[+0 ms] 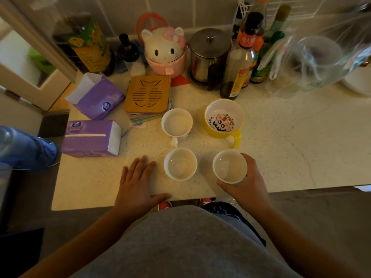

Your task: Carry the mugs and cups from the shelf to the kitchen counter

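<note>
Nearest the table's [90, 185] front edge, the left hand [138, 183] lies flat, palm down, its grip wide and holding nothing, fingertips just beside a small white cup [180, 163]. The right hand [246, 183] has its grip wrapped around a second white cup [229, 166], thumb on the near wall, fingers round the right side; whether the cup's base touches the surface cannot be told. Both cups are round, smooth and glossy. Bare speckled pale stone stretches to the right of this hand, well clear up to the table's edge.

Further back stand a white mug [177, 122], handle toward the viewer, and a yellow plastic mug [223, 117] with a cartoon printed inside, its handle pointing to the near right. To the left lie two purple tissue packs [91, 138], soft and boxy, near the left edge. Behind the mugs sits a square wooden trivet [147, 94] with a cut-out fish. Against the tiled wall crowd a cat-faced jar [164, 50], a steel canister [208, 55], bottles [239, 67] and clear plastic bags [309, 63].
</note>
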{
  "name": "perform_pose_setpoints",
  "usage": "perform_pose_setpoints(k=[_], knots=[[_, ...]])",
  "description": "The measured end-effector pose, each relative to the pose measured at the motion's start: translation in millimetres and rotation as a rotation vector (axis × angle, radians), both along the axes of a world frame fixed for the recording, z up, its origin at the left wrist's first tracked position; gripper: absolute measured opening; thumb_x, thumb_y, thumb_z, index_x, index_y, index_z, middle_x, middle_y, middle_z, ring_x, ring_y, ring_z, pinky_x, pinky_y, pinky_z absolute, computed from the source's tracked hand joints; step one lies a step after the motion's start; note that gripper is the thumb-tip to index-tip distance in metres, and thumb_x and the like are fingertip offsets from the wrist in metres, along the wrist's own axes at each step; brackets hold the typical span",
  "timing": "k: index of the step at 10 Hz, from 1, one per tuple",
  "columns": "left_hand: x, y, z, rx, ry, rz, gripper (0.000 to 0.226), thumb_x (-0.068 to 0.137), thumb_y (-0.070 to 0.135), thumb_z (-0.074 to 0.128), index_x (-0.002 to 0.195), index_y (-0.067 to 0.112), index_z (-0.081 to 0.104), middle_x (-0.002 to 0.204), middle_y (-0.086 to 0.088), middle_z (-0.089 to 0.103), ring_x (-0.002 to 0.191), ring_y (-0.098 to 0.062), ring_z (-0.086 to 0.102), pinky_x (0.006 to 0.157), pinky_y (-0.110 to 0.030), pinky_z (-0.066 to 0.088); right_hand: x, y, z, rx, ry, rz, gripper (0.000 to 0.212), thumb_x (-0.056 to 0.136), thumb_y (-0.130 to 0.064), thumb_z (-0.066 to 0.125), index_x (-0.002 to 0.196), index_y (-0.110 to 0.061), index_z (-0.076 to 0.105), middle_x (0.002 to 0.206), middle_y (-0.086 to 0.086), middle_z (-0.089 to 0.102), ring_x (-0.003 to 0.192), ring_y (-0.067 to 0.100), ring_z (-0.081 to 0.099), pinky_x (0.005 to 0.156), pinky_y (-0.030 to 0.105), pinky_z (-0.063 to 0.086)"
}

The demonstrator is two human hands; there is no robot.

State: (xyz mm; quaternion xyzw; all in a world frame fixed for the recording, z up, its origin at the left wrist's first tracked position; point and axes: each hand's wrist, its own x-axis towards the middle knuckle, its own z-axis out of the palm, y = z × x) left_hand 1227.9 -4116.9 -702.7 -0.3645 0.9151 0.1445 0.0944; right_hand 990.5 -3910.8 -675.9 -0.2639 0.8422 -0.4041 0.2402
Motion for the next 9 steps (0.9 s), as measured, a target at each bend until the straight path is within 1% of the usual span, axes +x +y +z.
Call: perform_pose_setpoints(k=[1,2,3,4,5,6,7,8,9], knots=[[-0.2,-0.3,1.2,0.005,0.002,0.0,0.113,0.062,0.095,0.037,0.151,0.028,0.015,0.163,-0.002,0.005,0.149,-0.021,-0.004,0.119,-0.053,0.007,-2.4,-3.4,-4.0,-0.012,0.008,0.0,0.09,0.048,-0.055,0.085,0.115,-0.063,0.025,0.108,-0.047,0.04,0.1,-0.022,0.044,0.071,0.01,0.036],[-0.1,1.5,2.1,-0.002,0.002,-0.004,0.113,0.063,0.094,0.037,0.152,0.028,0.016,0.163,-0.002,0.006,0.149,-0.022,-0.003,0.119,-0.053,0.007,-3.5,-5.9,-5.2,-0.02,0.022,0.004,0.091,0.05,-0.053,0.085,0.121,-0.055,0.028,0.109,-0.039,0.042,0.101,-0.022,0.044,0.071,0.01,0.036],[-0.1,2.1,1.9,-0.009,-0.006,-0.004,0.113,0.063,0.094,0.038,0.151,0.028,0.016,0.163,-0.002,0.006,0.149,-0.022,-0.003,0.119,-0.053,0.007,-3.7,-7.5,-6.5,-0.025,0.027,0.003,0.092,0.05,-0.053,0.085,0.125,-0.047,0.032,0.111,-0.027,0.044,0.101,-0.022,0.044,0.071,0.009,0.035],[0.1,1.2,0.6,-0.017,-0.004,-0.001,0.112,0.063,0.093,0.038,0.151,0.028,0.016,0.163,-0.003,0.007,0.149,-0.022,-0.002,0.119,-0.053,0.008,-3.6,-7.2,-7.8,-0.024,0.035,-0.004,0.092,0.05,-0.054,0.084,0.126,-0.044,0.033,0.108,-0.035,0.042,0.102,-0.027,0.04,0.071,0.009,0.034],[0.3,1.1,-0.9,-0.021,0.001,0.0,0.112,0.062,0.093,0.039,0.15,0.027,0.017,0.162,-0.003,0.009,0.149,-0.023,-0.001,0.119,-0.053,0.009,-2.2,-8.1,-6.9,-0.02,0.03,-0.016,0.089,0.049,-0.054,0.084,0.12,-0.054,0.03,0.11,-0.041,0.04,0.103,-0.026,0.04,0.071,0.01,0.035],[1.6,4.0,0.3,-0.007,0.018,0.015,0.112,0.062,0.092,0.042,0.149,0.025,0.019,0.162,-0.003,0.012,0.149,-0.022,0.003,0.119,-0.053,0.01,-1.5,-8.4,-4.3,-0.021,0.035,-0.008,0.091,0.05,-0.052,0.085,0.118,-0.061,0.025,0.111,-0.042,0.04,0.106,-0.026,0.039,0.071,0.011,0.035],[6.8,14.4,1.3,0.035,0.071,0.066,0.1,0.07,0.082,0.049,0.147,0.023,0.025,0.159,-0.004,0.021,0.146,-0.022,0.014,0.117,-0.051,0.018,-4.7,-4.8,-4.7,0.003,0.006,0.012,0.099,0.05,-0.054,0.084,0.131,-0.049,0.026,0.116,-0.032,0.041,0.105,-0.014,0.045,0.077,0.014,0.038],[19.0,31.1,8.7,0.033,0.17,0.121,0.067,0.081,0.061,0.057,0.132,0.02,0.047,0.136,-0.005,0.051,0.126,-0.023,0.045,0.102,-0.045,0.04,0.4,3.1,8.5,0.056,0.005,0.021,0.112,0.051,-0.053,0.085,0.141,-0.039,0.02,0.132,-0.014,0.04,0.116,0.003,0.042,0.089,0.029,0.044],[35.5,46.6,8.9,0.15,0.192,-0.033,0.037,0.087,0.048,0.05,0.109,0.022,0.064,0.102,-0.001,0.068,0.091,-0.018,0.065,0.078,-0.035,0.055,-4.0,8.9,36.4,-0.015,0.11,-0.001,0.098,0.055,-0.059,0.078,0.138,-0.033,0.032,0.13,-0.013,0.044,0.109,0.003,0.048,0.085,0.029,0.046]])
